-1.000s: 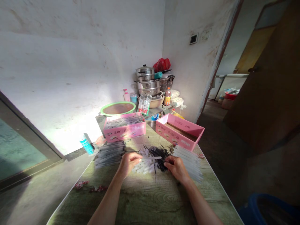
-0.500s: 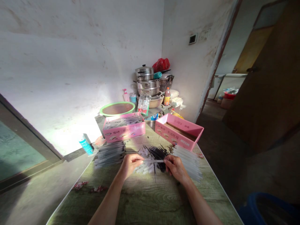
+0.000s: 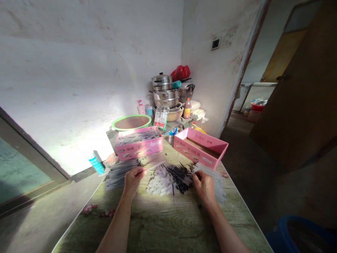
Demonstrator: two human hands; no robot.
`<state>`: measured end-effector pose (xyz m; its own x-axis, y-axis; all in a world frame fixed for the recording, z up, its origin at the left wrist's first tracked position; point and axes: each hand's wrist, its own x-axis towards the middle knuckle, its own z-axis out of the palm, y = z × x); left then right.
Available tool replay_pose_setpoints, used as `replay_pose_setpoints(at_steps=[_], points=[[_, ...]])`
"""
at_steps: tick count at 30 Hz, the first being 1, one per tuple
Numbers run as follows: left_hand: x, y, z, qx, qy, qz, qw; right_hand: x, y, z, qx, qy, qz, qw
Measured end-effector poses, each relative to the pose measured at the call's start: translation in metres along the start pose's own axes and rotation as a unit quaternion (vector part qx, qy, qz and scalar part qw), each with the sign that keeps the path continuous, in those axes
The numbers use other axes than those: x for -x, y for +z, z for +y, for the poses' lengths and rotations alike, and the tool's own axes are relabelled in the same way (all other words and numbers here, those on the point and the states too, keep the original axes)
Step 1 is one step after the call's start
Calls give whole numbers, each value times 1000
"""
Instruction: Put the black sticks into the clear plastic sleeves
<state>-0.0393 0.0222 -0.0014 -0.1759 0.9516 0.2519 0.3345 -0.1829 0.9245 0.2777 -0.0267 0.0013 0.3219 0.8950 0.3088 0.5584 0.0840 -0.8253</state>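
Note:
My left hand (image 3: pixel 133 179) is closed in a pinch on a thin translucent tube (image 3: pixel 156 165), like a pen barrel, pointing right. Under its wrist side lies a stack of greyish filled tubes (image 3: pixel 118 174). My right hand (image 3: pixel 204 184) has thumb and fingertips pressed together at the left edge of a pile of clear empty tubes (image 3: pixel 218 186). Whether anything is in those fingers is hidden. Between my hands lie a heap of short white pieces (image 3: pixel 159 181) and a heap of thin black sticks (image 3: pixel 183 177) with dark ends.
A pink box (image 3: pixel 140 144) full of tubes stands at the back left of the table (image 3: pixel 168 225). Another pink box (image 3: pixel 201 149) stands at the back right. Behind are a green-rimmed sieve (image 3: pixel 131 122), stacked steel pots (image 3: pixel 165 96) and a bottle (image 3: pixel 187 108). A blue can (image 3: pixel 96 163) stands left.
Both hands held one tube level between them before. They have parted: my left hand has moved left and up with the tube, my right hand slightly right to the clear tubes.

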Motion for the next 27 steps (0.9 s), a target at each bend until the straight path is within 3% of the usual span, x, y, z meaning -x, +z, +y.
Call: replay_pose_setpoints(at_steps=[7,13,21,24,27], points=[[8,15,10,8,12,-91,996,2,0,-6,119,-7,-103,987],[20,31,16,27,23,-178,983,4,3,-11,-69,-27,-167,983],[26,35,23,43,14,-215,976,12,14,-15,-191,61,-267,943],[22,31,20,29,13,-195,980,4,0,-16,-237,85,-232,940],[19,27,17,-12,48,-156,987,-12,-29,-6,-223,84,-96,966]])
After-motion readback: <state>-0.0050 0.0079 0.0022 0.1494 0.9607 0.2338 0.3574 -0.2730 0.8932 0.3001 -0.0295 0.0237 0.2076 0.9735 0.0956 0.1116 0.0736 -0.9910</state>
